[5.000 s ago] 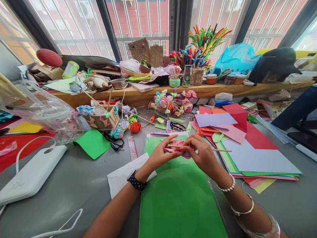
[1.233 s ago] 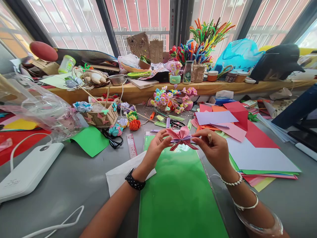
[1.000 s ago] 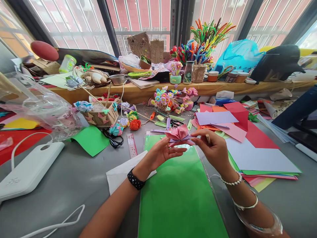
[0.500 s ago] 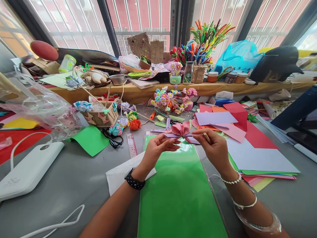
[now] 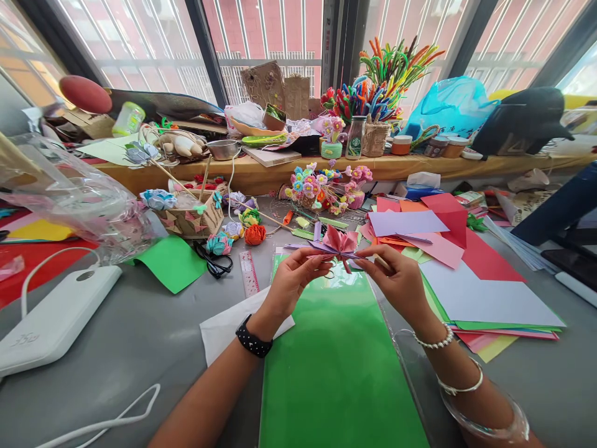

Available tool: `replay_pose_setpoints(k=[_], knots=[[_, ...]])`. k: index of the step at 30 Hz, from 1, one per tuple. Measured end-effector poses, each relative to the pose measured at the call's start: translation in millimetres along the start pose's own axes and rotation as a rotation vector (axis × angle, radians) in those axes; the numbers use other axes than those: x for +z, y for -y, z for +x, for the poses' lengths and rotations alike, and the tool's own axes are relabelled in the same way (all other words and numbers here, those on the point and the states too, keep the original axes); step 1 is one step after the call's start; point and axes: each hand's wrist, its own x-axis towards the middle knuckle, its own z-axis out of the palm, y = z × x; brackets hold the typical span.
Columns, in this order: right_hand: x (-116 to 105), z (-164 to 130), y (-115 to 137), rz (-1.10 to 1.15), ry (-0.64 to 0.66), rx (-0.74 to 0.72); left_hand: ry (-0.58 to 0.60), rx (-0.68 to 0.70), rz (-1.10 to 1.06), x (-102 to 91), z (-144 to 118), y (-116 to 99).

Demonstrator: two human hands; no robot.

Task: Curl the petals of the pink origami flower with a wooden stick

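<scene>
A folded paper flower [image 5: 341,241], pink with purple petals or strips beneath, is held up in front of me between both hands. My left hand [image 5: 293,278] is closed, its thumb and fingers pinching the flower's left edge. On the other side, my right hand [image 5: 395,277] pinches the right edge, its other fingers curled. Part of the flower's underside is hidden by my fingertips. Below the hands lies a green sheet in a clear, shiny sleeve [image 5: 336,361]. A white sheet [image 5: 233,323] sits partly under my left wrist.
Coloured paper sheets [image 5: 494,295] are piled at right. A pink ruler [image 5: 249,274], black scissors [image 5: 214,260], a green sheet [image 5: 172,264] and paper balls [image 5: 254,234] lie at left. A white power bank [image 5: 58,317] is farther left. Crafts crowd the windowsill [image 5: 186,174].
The flower has been tilted, so its pink petals stand out more and a pink tip points down. My right hand's fingers have shifted their pinch on its edge.
</scene>
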Motion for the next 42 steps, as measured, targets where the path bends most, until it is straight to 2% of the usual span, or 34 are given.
replay_pose_setpoints(k=[2,5,8,14,19,22,30,35,42], knots=[[1,1,0,-0.046,0.029,0.000,-0.025,0.065,0.085,-0.8,-1,0],[1,2,0,-0.087,-0.011,-0.033,-0.067,0.369,0.514,-2.5,-3,2],[2,0,2,-0.063,-0.026,-0.059,-0.040,0.632,0.871,-2.4,-6,6],[8,-4,5,-0.075,0.120,-0.232,0.075,0.795,1.081,1.4,-12,15],[9,-5,7,-0.162,0.134,-0.316,0.091,0.825,1.200,0.0,-14,14],[9,-5,7,-0.187,0.126,-0.328,0.102,0.776,1.207,-1.2,-15,15],[6,-4,6,-0.111,0.050,-0.271,0.020,0.672,0.932,4.7,-13,7],[5,-3,4,-0.082,0.072,-0.230,0.071,0.640,0.836,3.3,-10,0],[5,-3,4,-0.110,0.064,-0.221,0.130,0.635,0.804,-1.6,-8,2]])
